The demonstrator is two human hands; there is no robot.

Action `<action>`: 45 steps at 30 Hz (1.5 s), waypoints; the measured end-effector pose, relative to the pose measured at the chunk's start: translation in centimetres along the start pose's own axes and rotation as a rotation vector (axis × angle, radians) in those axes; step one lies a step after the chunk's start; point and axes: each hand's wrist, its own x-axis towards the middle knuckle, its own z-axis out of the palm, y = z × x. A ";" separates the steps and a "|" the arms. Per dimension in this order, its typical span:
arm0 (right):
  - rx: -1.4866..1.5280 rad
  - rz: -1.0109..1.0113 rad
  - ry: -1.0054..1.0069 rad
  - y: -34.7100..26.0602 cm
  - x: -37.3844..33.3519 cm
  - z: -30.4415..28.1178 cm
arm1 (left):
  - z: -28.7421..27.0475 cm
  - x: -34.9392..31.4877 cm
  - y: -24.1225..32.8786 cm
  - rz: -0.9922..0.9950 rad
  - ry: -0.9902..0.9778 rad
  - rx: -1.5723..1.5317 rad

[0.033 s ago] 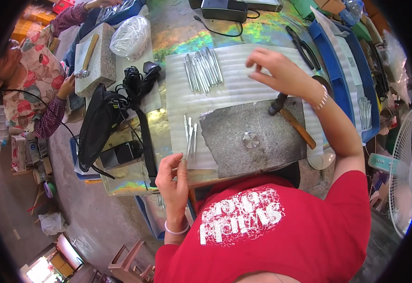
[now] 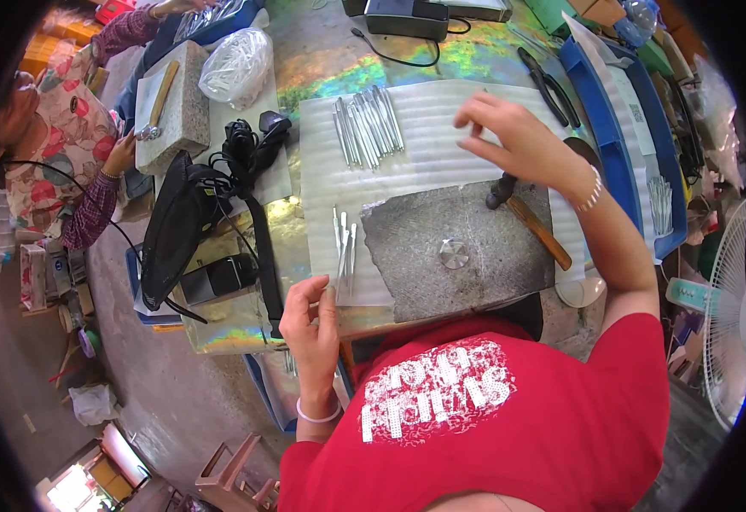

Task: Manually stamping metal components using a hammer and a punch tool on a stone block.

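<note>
My right hand (image 2: 509, 141) hovers above the far right of the white foam sheet (image 2: 441, 119). Its fingers are bent but apart, with nothing between them. My left hand (image 2: 311, 328) is at the near edge of the table, loosely curled and holding nothing visible. Just beyond its fingertips lie a few thin silver rods (image 2: 345, 256). A larger bundle of silver rods (image 2: 368, 128) rests farther back on the foam. On the dark stone slab (image 2: 415, 222) sits a round metal disc (image 2: 454, 253). A wooden-handled hammer (image 2: 539, 232) lies across the slab's right side, below my right hand.
Black-handled pliers (image 2: 550, 85) lie by a blue tray (image 2: 607, 128) at the right. To the left are a black bag (image 2: 177, 230), a stone block (image 2: 172, 111) with another hammer (image 2: 159, 98), and a plastic bag (image 2: 236, 68). A co-worker (image 2: 57, 154) sits at the far left.
My right hand has shifted slightly to the right and toward me. My left hand has barely moved. The rods, disc and hammer stay where they were.
</note>
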 end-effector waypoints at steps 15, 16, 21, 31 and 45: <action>-0.153 0.400 0.264 -7.1 -12.9 3.6 | 2.6 5.6 -0.6 0.072 -0.132 0.428; -0.150 0.404 0.264 -7.1 -13.0 3.9 | 2.6 5.7 -0.6 0.072 -0.144 0.458; -0.280 0.391 0.271 -6.7 -12.9 4.4 | 1.5 5.0 -0.1 -0.010 -0.195 0.414; -0.369 0.488 0.240 -6.9 -11.7 4.4 | 0.9 2.8 -0.6 0.077 -0.243 0.626; 0.463 0.518 0.383 -6.6 -14.1 5.3 | 0.9 1.8 2.6 0.106 -0.216 -0.180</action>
